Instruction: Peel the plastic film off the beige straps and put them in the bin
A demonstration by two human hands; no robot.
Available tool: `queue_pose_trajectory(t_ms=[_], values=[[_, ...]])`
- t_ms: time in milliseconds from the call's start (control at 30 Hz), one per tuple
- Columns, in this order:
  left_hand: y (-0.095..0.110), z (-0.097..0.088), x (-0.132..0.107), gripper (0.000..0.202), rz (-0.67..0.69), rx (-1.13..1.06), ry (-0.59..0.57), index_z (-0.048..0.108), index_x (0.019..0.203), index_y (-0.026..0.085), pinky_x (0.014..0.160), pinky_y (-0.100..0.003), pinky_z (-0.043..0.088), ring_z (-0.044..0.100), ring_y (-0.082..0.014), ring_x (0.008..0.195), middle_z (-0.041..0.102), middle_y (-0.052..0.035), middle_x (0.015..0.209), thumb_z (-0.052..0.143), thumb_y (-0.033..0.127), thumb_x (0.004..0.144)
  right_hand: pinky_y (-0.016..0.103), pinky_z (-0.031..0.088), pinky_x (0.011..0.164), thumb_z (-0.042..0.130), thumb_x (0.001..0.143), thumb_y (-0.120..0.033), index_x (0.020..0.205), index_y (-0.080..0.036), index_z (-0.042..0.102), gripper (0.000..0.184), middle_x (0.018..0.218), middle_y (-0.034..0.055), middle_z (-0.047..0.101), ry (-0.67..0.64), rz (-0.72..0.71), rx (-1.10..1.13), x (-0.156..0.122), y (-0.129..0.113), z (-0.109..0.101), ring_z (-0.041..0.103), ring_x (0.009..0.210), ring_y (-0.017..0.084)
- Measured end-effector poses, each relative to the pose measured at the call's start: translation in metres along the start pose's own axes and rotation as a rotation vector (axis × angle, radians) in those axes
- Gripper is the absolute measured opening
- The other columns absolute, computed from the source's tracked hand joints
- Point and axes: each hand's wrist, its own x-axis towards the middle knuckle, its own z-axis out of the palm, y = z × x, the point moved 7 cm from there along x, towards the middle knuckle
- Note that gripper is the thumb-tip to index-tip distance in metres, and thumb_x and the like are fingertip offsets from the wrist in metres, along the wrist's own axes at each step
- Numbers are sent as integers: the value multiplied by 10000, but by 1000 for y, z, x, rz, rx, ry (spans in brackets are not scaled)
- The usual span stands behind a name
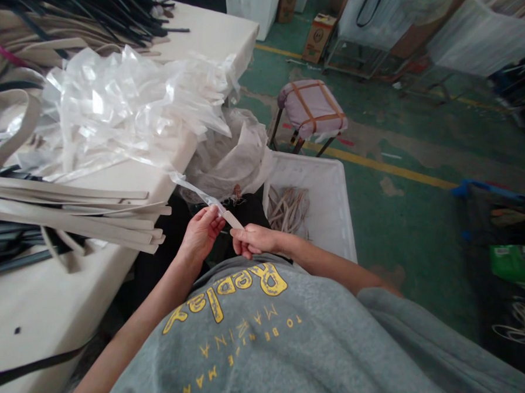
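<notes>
My left hand (pixel 203 230) pinches a narrow clear plastic sleeve (pixel 201 194) that trails up onto the table edge. A beige strap end (pixel 233 220) reaches from the sleeve's mouth to my right hand (pixel 256 239), whose thumb and fingers are closed on it. Both hands are held just above my lap, close together. To the left, a bundle of beige straps (pixel 69 209) sticks out over the table edge. Behind it lies a heap of crinkled clear plastic sleeves (pixel 121 104).
The white table (pixel 130 285) runs along my left, with dark straps (pixel 103 17) piled at its far end. A plastic bag (pixel 234 151) hangs by the table. On my right stands a white bin (pixel 328 205) with strap scraps, and behind it a cushioned stool (pixel 313 107).
</notes>
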Motion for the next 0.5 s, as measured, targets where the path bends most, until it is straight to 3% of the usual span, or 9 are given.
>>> queue_pose_trajectory(t_ms=[233,500], values=[[-5,4,-3,328,13,50,-26,668,767,137,650,-192,525,651,-95,655,700,-16,772,902,316,625,170,221,353,299,1068,-454,676,-108,607,607,449,-10,552,-59,45,100,3,8,8,313,301,34],[-13,3,-4,387,-33,96,-47,680,787,133,634,-199,510,631,-96,630,673,6,711,930,327,565,163,190,333,269,1060,-507,696,-116,598,628,458,-8,558,-52,73,166,7,14,0,289,294,31]])
